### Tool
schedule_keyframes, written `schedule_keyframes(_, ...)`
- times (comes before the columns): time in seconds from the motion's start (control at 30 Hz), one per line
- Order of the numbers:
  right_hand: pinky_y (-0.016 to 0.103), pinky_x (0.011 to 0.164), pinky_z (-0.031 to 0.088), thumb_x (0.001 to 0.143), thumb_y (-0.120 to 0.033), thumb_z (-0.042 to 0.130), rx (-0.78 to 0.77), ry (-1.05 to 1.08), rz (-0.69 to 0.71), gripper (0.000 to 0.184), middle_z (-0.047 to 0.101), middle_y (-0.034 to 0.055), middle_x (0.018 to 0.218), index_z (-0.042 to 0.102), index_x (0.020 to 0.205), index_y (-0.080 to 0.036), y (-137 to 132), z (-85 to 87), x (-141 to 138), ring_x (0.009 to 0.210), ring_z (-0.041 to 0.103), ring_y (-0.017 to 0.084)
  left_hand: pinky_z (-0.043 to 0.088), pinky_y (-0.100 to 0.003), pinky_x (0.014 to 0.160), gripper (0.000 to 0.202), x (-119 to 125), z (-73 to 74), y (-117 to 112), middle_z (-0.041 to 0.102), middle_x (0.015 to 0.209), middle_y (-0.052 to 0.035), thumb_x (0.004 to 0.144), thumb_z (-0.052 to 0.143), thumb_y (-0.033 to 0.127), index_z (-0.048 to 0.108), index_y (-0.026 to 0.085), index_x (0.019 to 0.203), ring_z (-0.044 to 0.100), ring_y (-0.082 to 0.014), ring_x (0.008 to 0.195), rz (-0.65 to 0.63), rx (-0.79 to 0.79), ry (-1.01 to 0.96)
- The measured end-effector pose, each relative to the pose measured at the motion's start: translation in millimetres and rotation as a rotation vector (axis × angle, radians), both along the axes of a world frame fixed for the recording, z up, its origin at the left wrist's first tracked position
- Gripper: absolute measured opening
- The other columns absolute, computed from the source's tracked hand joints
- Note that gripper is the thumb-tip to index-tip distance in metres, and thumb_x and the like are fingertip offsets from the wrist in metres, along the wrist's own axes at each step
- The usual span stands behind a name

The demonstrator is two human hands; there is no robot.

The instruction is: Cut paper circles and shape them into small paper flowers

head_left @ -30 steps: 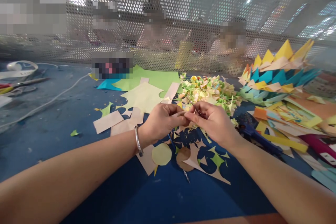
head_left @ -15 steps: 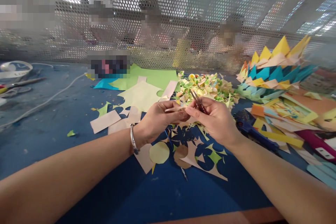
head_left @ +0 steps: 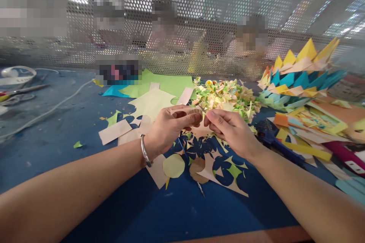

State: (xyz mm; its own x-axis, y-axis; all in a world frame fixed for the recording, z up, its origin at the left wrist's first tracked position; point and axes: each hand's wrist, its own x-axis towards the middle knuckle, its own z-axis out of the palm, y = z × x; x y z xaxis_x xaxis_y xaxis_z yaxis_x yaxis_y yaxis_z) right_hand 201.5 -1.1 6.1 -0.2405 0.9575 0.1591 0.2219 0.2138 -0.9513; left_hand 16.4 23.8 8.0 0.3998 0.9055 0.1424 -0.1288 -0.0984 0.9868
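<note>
My left hand [head_left: 171,127], with a silver bracelet at the wrist, pinches a small pale pink paper piece [head_left: 182,111] curled between thumb and fingers. My right hand [head_left: 229,129] is closed just to the right of it, fingers pressed together round a thin dark tool whose tip [head_left: 201,108] pokes out toward the paper. Both hands hover over pink paper scraps [head_left: 219,174] with round holes cut out. A yellow-green paper circle [head_left: 173,165] and a brown one [head_left: 197,165] lie below the hands on the blue table [head_left: 85,159].
A heap of small folded paper pieces [head_left: 228,97] lies behind the hands. Stacked folded coloured paper [head_left: 299,79] and strips fill the right side, beside a dark blue tool [head_left: 270,138]. Green sheets [head_left: 168,83], scissors [head_left: 17,93], a white cable [head_left: 51,111]. People sit behind a perforated screen [head_left: 182,26].
The dark tool, held tip-up in my right hand half a second ago, has dropped and now points at the paper. My left hand has lifted the curled pink piece slightly.
</note>
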Motion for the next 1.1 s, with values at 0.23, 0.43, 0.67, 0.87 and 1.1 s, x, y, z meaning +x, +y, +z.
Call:
schedule_keyframes(0.23, 0.027, 0.042, 0.014, 0.090, -0.055, 0.054, -0.042, 0.046, 0.021, 0.041, 0.025, -0.0077, 0.051, 0.056, 0.069, -0.020, 0.2, -0.1, -0.3, 0.043, 0.023, 0.007, 0.046, -0.025, 0.062, 0.014, 2.1, 0.3, -2.8, 0.066, 0.077, -0.0035, 0.079, 0.071, 0.029, 0.071, 0.015, 0.079, 0.059, -0.0131, 0.072, -0.005, 0.008, -0.036)
schedule_keyframes(0.43, 0.027, 0.041, 0.014, 0.091, -0.055, 0.053, -0.053, 0.055, 0.028, 0.041, 0.025, -0.0077, 0.051, 0.056, 0.070, -0.020, 0.1, 0.6, -0.5, 0.043, 0.022, 0.007, 0.047, -0.023, 0.062, 0.015, 2.0, -0.2, -4.9, 0.068, 0.078, -0.0039, 0.080, 0.071, 0.029, 0.071, 0.014, 0.083, 0.061, -0.0129, 0.074, 0.043, -0.004, -0.054)
schedule_keyframes(0.67, 0.026, 0.040, 0.015, 0.090, -0.055, 0.054, -0.022, 0.019, 0.018, 0.042, 0.025, -0.0082, 0.047, 0.054, 0.067, -0.021, 0.7, -1.7, 0.1, 0.041, 0.023, 0.007, 0.047, -0.023, 0.060, 0.013, 2.5, 1.3, -6.2, 0.067, 0.075, -0.0025, 0.079, 0.072, 0.028, 0.070, 0.014, 0.079, 0.061, -0.0119, 0.070, 0.025, -0.016, -0.038)
schedule_keyframes(0.87, 0.026, 0.041, 0.015, 0.090, -0.056, 0.054, -0.007, -0.005, 0.010, 0.043, 0.025, -0.0080, 0.047, 0.052, 0.065, -0.021, 1.5, -2.1, 0.8, 0.042, 0.022, 0.007, 0.047, -0.023, 0.059, 0.010, 3.0, 1.9, -6.2, 0.066, 0.073, -0.0003, 0.077, 0.074, 0.024, 0.071, 0.015, 0.076, 0.060, -0.0104, 0.066, 0.043, -0.023, -0.062)
schedule_keyframes(1.1, 0.026, 0.041, 0.016, 0.091, -0.055, 0.053, 0.001, -0.059, 0.006, 0.045, 0.026, -0.0073, 0.049, 0.050, 0.063, -0.021, -0.1, 1.2, 1.7, 0.043, 0.021, 0.007, 0.042, -0.023, 0.056, 0.013, 2.8, 2.5, -6.1, 0.061, 0.068, 0.0000, 0.078, 0.070, 0.022, 0.068, 0.015, 0.067, 0.053, -0.0101, 0.062, 0.035, 0.047, -0.026)
